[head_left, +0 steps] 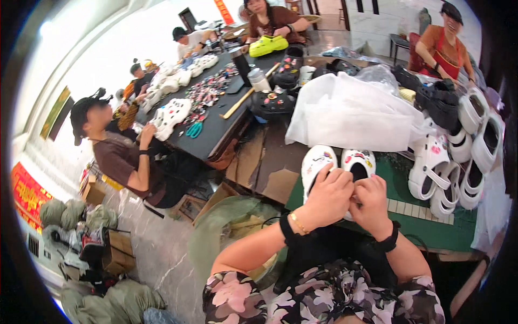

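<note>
A pair of white clogs decorated with small colourful charms stands side by side in front of me, the left clog (317, 162) and the right clog (360, 157) with toes pointing away. My left hand (330, 198) is closed over the rear of the left clog, its fingers curled toward the gap between the pair. Beside it, my right hand (371, 206) is closed in a pinch behind the right clog's opening. The fingertips of both hands meet over the clogs' inner sides. What they pinch is hidden by the fingers.
White plastic sheeting (353, 116) lies beyond the clogs. More white clogs (429, 162) pile up at right on the green tabletop (399, 186). A black table (208, 129) holds loose charms, teal scissors (194, 129) and more shoes. Several people work around it. A lined bin (221, 232) stands at my left.
</note>
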Demonstrator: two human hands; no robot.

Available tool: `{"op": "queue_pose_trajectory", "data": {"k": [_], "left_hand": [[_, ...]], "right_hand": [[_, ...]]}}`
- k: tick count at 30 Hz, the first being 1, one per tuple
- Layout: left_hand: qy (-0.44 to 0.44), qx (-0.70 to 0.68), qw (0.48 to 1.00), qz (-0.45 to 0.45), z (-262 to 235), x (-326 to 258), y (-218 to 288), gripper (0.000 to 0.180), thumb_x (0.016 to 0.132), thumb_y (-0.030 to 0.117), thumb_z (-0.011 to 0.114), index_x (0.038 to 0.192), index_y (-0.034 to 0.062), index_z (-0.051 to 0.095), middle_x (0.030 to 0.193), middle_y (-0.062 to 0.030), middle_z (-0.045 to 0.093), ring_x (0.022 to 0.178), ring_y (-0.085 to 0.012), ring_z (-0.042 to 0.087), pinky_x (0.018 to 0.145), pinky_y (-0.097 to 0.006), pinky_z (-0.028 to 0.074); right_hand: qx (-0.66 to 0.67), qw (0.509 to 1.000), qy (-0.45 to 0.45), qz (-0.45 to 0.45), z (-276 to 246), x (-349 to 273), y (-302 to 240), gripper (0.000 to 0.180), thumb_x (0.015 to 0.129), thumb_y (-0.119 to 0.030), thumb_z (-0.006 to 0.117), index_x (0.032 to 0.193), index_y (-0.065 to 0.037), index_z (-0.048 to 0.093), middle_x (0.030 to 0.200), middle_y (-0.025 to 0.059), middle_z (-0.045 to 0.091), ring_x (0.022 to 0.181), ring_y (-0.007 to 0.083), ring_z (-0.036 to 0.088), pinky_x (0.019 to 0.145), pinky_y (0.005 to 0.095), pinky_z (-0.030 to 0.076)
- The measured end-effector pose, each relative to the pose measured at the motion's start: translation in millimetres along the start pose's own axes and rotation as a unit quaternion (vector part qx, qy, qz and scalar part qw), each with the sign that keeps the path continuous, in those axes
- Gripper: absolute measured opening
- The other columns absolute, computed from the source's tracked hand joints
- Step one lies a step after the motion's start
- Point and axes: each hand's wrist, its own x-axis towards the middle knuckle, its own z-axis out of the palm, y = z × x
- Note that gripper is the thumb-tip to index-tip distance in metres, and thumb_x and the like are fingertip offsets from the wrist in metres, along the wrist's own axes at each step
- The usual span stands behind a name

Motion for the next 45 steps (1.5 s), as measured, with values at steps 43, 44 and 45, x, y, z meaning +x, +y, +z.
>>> {"op": "queue_pose_trajectory", "data": {"k": [43, 44, 45], "left_hand": [[-0.035, -0.447, 0.839, -0.308, 77.8, -26.4, -219.6, 0.083, 0.08, 0.027, 0.077, 0.143, -0.007, 0.034, 0.133, -0.0226, 0.053, 0.121, -0.0266, 0.054, 0.101, -0.034, 0.042], [-0.047, -0.447, 0.834, -0.32, 76.1, -32.1, -218.5, 0.083, 0.08, 0.027, 0.077, 0.143, -0.007, 0.034, 0.133, -0.0226, 0.053, 0.121, -0.0266, 0.054, 0.101, -0.034, 0.042], [-0.026, -0.421, 0.848, -0.322, 73.5, -37.3, -217.3, 0.081, 0.081, 0.028, 0.076, 0.142, -0.0061, 0.036, 0.131, -0.0218, 0.055, 0.119, -0.0269, 0.055, 0.101, -0.034, 0.042]], "right_hand": [[-0.117, 0.915, -0.337, 0.189, 17.4, 186.4, 159.4, 0.13, 0.054, -0.049, 0.085, 0.151, -0.003, 0.012, 0.148, 0.0347, 0.024, 0.133, 0.0506, 0.035, 0.11, 0.0474, 0.034], [-0.145, 0.905, -0.373, 0.146, 22.5, 182.8, 158.3, 0.117, 0.054, -0.047, 0.085, 0.143, -0.001, 0.025, 0.141, 0.0323, 0.034, 0.126, 0.0476, 0.042, 0.104, 0.0464, 0.038], [-0.171, 0.891, -0.407, 0.107, 27.2, 177.4, 155.9, 0.105, 0.054, -0.046, 0.084, 0.136, 0.0, 0.038, 0.133, 0.0299, 0.044, 0.12, 0.0446, 0.049, 0.098, 0.0455, 0.043]]}}
